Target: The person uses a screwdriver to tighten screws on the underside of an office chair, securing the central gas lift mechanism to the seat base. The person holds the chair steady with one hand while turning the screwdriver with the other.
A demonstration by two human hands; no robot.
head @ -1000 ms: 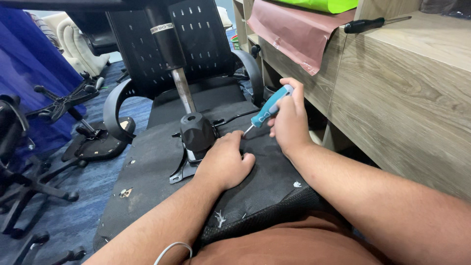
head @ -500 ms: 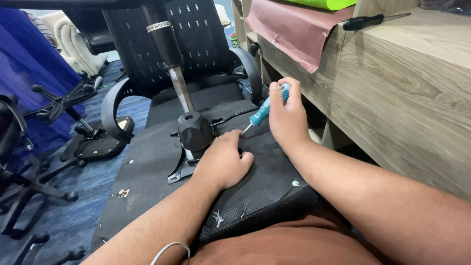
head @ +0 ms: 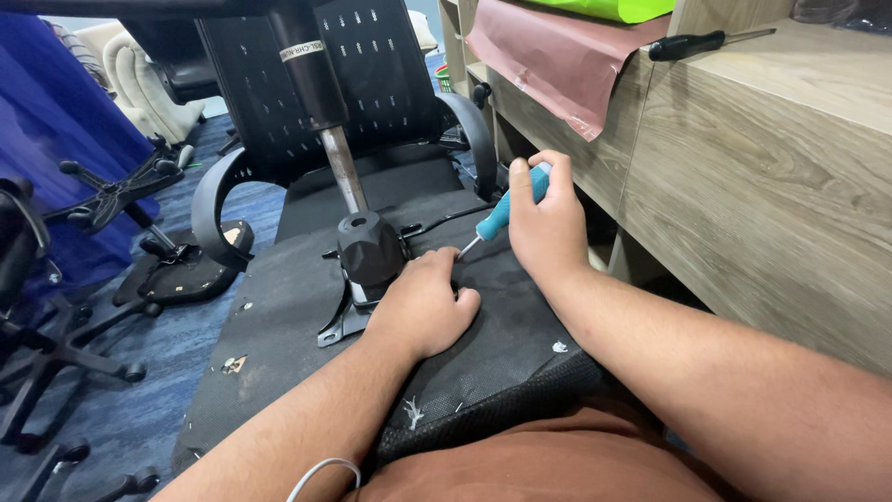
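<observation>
While the right hand point(head: 548, 223) grips a teal-handled screwdriver point(head: 506, 209), the left hand point(head: 423, 307) braces the upturned office chair seat point(head: 297, 307).

With the seat lying underside-up across the person's lap, the screwdriver slants down and to the left, its thin tip meeting the black fabric just beside the left hand's fingers, close to the black seat mechanism point(head: 372, 249) from which the gas-lift column point(head: 321, 112) rises. The right hand is wrapped closed around the handle; the left lies flat and loosely curled, holding nothing, pressing against the mechanism's base plate. By the look of it this is a fastener being worked at the plate's edge, though the screw itself is hidden. The next move calls for keeping the tip seated and square, turning with steady downward pressure while the left hand stops the seat shifting. A second, black screwdriver point(head: 706, 42) rests on the wooden desk point(head: 771, 177) well apart.
</observation>
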